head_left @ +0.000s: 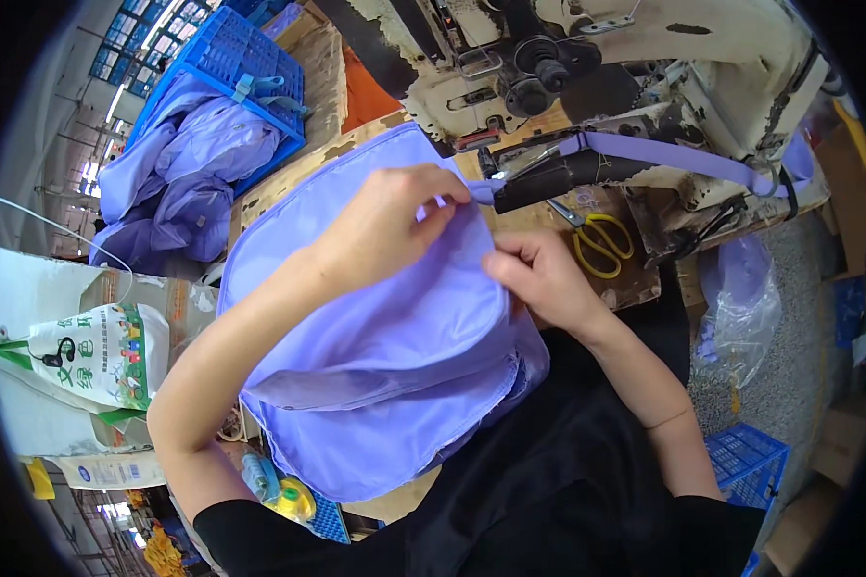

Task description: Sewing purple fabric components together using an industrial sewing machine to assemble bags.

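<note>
The left arm [245, 346] is bending sharply at the elbow, its bare forearm slanting forward and inward. The left hand [390, 221] is arching palm-down, its index finger curling forward and its thumb lying lower. The right arm [645, 399] is angling forward and leftward. Just nearer the body, the right hand [548, 277] is pinching, its thumb pointing left on top, its other fingers folding partly out of sight.

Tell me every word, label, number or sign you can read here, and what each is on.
White bag with green trim: large green characters and a smaller dark line; wording not copied here.
White packet below it: blue mark and small print, too small to read.
Lavender fabric bag: no lettering visible.
Sewing machine: no lettering I can make out.
</note>
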